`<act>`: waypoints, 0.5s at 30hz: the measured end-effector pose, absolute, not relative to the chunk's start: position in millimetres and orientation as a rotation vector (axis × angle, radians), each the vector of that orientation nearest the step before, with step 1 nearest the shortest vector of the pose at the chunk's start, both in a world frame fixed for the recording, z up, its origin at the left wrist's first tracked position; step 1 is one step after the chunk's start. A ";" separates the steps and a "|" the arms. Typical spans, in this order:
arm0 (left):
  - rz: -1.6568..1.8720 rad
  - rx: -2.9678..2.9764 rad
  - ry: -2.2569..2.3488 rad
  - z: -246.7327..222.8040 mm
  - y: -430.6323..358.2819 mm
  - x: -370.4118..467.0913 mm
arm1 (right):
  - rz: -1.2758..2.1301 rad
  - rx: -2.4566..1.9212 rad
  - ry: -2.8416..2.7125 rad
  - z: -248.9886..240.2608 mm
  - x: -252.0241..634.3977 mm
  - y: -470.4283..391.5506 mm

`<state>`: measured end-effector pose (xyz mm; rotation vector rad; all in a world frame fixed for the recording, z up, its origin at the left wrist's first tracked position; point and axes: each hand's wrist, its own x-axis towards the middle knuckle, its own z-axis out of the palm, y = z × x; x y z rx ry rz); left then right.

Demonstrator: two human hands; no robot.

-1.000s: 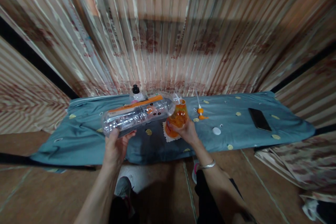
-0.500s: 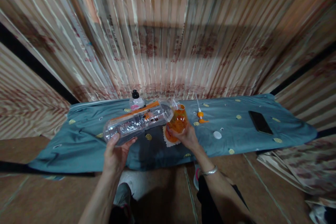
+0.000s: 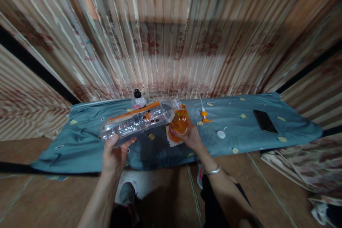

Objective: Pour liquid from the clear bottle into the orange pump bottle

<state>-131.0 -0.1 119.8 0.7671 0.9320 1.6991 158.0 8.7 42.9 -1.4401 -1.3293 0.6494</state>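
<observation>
My left hand grips the base end of a large clear plastic bottle with an orange label. That bottle lies tilted nearly level, its open neck pointing right, close to the mouth of an orange see-through bottle. Around the lower part of the orange bottle my right hand is closed. Beneath it a pale scallop-edged cloth shows on the table. Whether liquid is passing between the two necks I cannot tell. An orange and white pump top with its tube lies right of the orange bottle.
A blue-green cloth with yellow prints covers the narrow table. A clear bottle with a black cap stands behind the large bottle. A white cap and a dark phone lie to the right. Curtains hang behind the table.
The large bottle's base end has shifted slightly left with my left hand, and its neck has drawn back a little from above the orange bottle's mouth. My right hand keeps its hold.
</observation>
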 end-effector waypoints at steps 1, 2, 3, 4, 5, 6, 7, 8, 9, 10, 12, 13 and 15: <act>1.716 0.762 0.935 120.7 0.0 -130.3 | 0.648 -1.444 -1.327 42.3 157.7 8.9; 1.732 0.763 0.936 121.5 0.0 -129.6 | 0.646 -1.446 -1.325 41.6 157.6 9.1; 1.745 0.768 0.936 122.2 0.0 -128.9 | 0.643 -1.449 -1.323 40.9 157.6 9.2; 1.750 0.780 0.930 122.7 0.0 -128.4 | 0.640 -1.453 -1.323 40.2 157.9 9.2; 1.752 0.790 0.924 123.0 -0.2 -128.2 | 0.637 -1.458 -1.324 39.6 158.4 9.1; 1.755 0.796 0.921 123.0 -0.4 -128.1 | 0.634 -1.466 -1.324 38.9 159.0 9.0; 1.757 0.800 0.920 122.7 -0.6 -128.1 | 0.632 -1.477 -1.326 38.3 159.7 8.9; 1.758 0.803 0.922 122.2 -0.9 -128.3 | 0.631 -1.487 -1.327 37.7 160.4 8.7; 1.759 0.807 0.924 121.6 -1.1 -128.5 | 0.632 -1.494 -1.327 37.3 160.9 8.5; 1.764 0.813 0.927 120.9 -1.3 -128.6 | 0.634 -1.495 -1.326 37.1 161.3 8.3; 1.771 0.833 0.937 120.1 -1.6 -128.7 | 0.641 -1.483 -1.320 37.4 161.5 7.7; 1.772 0.841 0.943 120.0 -1.7 -128.5 | 0.647 -1.472 -1.316 37.9 161.3 7.3; 1.772 0.844 0.955 120.8 -1.8 -127.9 | 0.663 -1.448 -1.311 39.5 160.9 6.6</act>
